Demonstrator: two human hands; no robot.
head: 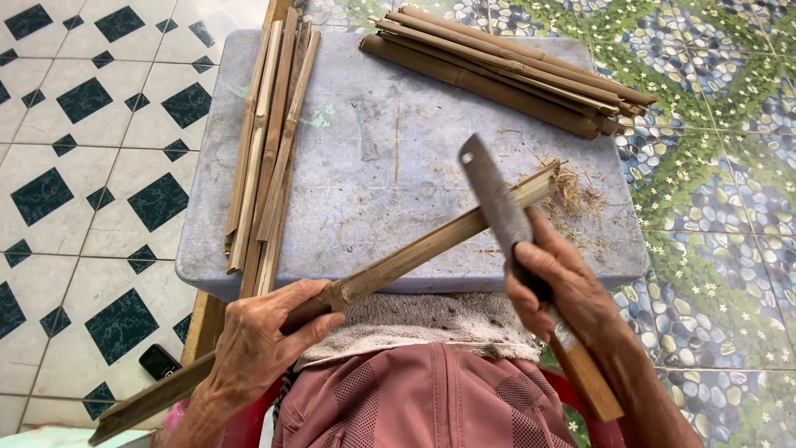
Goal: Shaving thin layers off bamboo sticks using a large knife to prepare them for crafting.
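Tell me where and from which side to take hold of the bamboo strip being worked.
Probably grip the bamboo strip at its near part, where the left hand already wraps it from above. It slants across the grey block, with its far tip resting there beside the knife in the right hand, so stay clear of that end.

**A:** quick rundown of colours. The desk (365, 174) is seen as a dull grey-blue, marked with faint green smudges and scratches. The bamboo strip (398, 264) being held is tan-brown, with darker brown patches noted along it.

**B:** agreed. The split strips on the left (267, 141) are shown pale straw to light brown, while the bundle at the top (506, 70) is a deeper brown. The knife blade (496, 199) is mottled dark grey, its handle (584, 373) orange-brown wood. The left floor tiles (83, 166) are white with dark teal diamonds; the right floor (713, 166) is patterned with blue-grey pebbles, green leaves and small white flowers. Faded pink-red cloth (414, 398) is seen below, under a grey towel (431, 319).
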